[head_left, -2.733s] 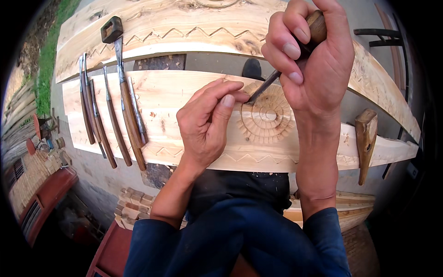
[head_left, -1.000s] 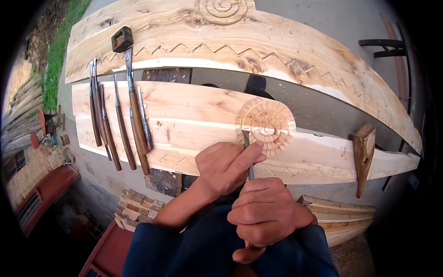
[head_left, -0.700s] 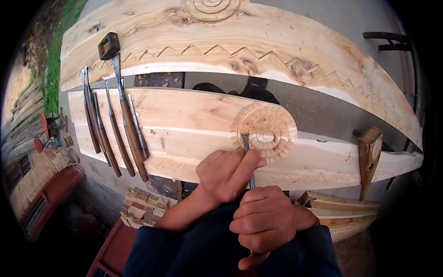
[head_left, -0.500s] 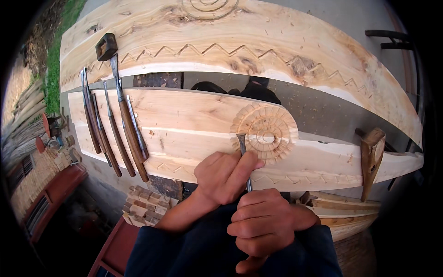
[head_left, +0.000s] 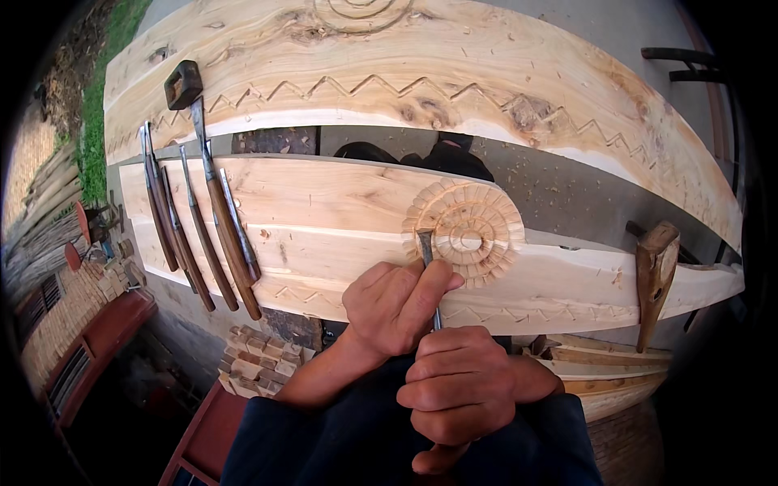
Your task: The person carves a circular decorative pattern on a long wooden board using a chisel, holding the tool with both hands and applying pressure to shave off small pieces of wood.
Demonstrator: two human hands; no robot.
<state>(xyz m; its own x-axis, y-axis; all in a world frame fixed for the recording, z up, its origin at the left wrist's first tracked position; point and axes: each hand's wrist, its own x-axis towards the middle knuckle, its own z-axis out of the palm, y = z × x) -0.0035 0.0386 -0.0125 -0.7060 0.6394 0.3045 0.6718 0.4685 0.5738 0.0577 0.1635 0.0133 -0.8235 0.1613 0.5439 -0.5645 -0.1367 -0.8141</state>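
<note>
A round carved rosette with concentric rings and a notched rim stands out on the nearer wooden board. The flat blade of a chisel meets the rosette's left part. My left hand is closed around the chisel's shaft just behind the blade, its wrist close to the board's near edge. Lower down, my right hand wraps the same chisel at its handle end, most of which the fingers hide.
Several wood-handled chisels lie across the board's left part. One carries a dark square-headed tool at its far end. A wooden mallet rests at the right. Beyond lies a second carved board; wood blocks are stacked below left.
The chisel blade has shifted very slightly on the rosette, and both hands have moved a little with it. Both keep their hold.
</note>
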